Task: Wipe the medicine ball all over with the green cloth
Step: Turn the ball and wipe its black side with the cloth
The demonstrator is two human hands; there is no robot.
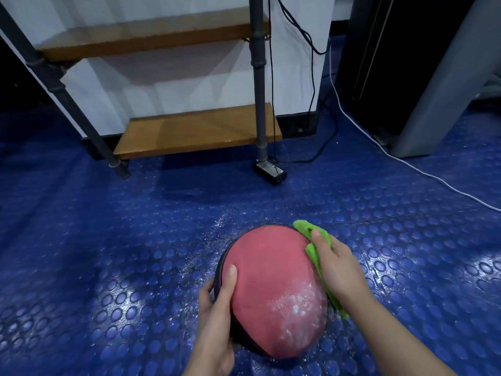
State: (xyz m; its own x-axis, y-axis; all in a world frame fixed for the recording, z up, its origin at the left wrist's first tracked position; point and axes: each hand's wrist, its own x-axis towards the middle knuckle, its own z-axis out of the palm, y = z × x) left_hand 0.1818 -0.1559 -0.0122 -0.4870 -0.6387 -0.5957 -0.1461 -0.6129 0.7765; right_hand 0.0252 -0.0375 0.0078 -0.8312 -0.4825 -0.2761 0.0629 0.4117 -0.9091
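Steadying the medicine ball (271, 280) on the blue floor (108, 240), the left hand (214, 321) grips its left side so it cannot roll, while the right hand (339, 270), fingers laid flat, presses the green cloth (306, 227) against its right side; the white dust (295, 305) on the near face looks not yet wiped

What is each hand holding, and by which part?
The left hand grips the medicine ball by its left side. The right hand presses the green cloth against the ball's right side, palm over its middle.
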